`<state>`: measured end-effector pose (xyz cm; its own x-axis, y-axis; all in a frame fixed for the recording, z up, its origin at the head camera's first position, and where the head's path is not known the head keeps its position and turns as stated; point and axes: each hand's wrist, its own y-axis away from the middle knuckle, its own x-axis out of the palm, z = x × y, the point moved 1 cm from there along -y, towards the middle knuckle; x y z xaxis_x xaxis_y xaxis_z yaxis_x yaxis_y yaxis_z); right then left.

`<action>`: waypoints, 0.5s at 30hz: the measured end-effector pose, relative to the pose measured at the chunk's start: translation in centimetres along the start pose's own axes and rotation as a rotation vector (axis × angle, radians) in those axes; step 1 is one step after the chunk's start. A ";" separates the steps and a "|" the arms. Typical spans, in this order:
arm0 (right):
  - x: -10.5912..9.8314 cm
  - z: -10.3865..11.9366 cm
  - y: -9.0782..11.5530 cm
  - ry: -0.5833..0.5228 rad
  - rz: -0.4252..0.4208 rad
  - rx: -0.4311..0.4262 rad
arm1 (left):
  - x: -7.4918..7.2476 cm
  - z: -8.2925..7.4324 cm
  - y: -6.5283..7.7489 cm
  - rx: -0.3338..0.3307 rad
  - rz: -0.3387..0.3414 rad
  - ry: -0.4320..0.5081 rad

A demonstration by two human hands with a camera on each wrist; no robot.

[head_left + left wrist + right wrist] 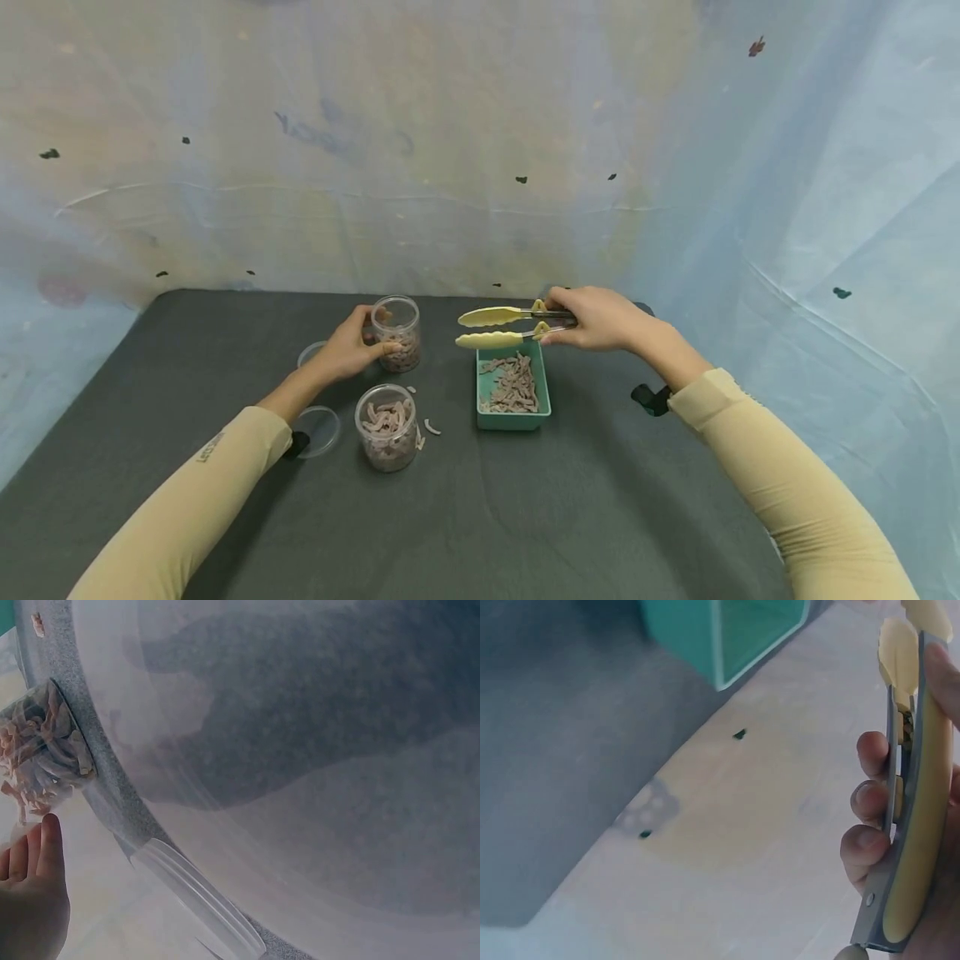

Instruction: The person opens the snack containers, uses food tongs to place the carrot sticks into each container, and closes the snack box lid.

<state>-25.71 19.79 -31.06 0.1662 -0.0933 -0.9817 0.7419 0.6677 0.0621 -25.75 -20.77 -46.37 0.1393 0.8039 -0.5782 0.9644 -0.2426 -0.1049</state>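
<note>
My left hand point(347, 343) grips a clear plastic jar point(405, 357) at the back of the table, with fingers and thumb around its side. Greyish-pink strips fill the lower part of that jar, and its top has no lid. In my right hand point(598, 318) is a pair of tongs point(491, 317) with yellow scalloped tips. The tips stand apart with nothing between them, over the back end of a green tray point(513, 423). Similar strips point(517, 385) lie in the tray. The right wrist view shows fingers curled around the tongs' handles point(915, 870).
A second open jar point(390, 450) of strips stands nearer me, left of the tray. Several loose strips point(431, 427) lie beside it. Two clear lids rest at the left, one lid point(321, 433) nearer. Plastic sheeting point(450, 150) hangs behind the dark table point(480, 533).
</note>
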 end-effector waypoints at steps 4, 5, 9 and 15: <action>-0.2 -0.5 1.3 0.065 0.050 0.000 | 0.0 0.0 0.0 -0.005 -0.003 0.002; -0.2 -0.7 1.6 0.080 0.067 0.002 | 0.0 0.0 -0.1 -0.005 -0.004 0.003; -0.4 -0.8 2.3 0.144 0.142 -0.007 | 0.2 0.1 -0.1 -0.002 0.006 0.015; -0.3 -0.6 2.3 0.205 0.260 -0.025 | 0.5 0.1 -0.2 0.015 0.007 0.009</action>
<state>-24.44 21.84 -30.78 0.2116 0.2317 -0.9495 0.6750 0.6680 0.3134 -25.84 -20.35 -46.71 0.1478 0.8070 -0.5718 0.9600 -0.2561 -0.1133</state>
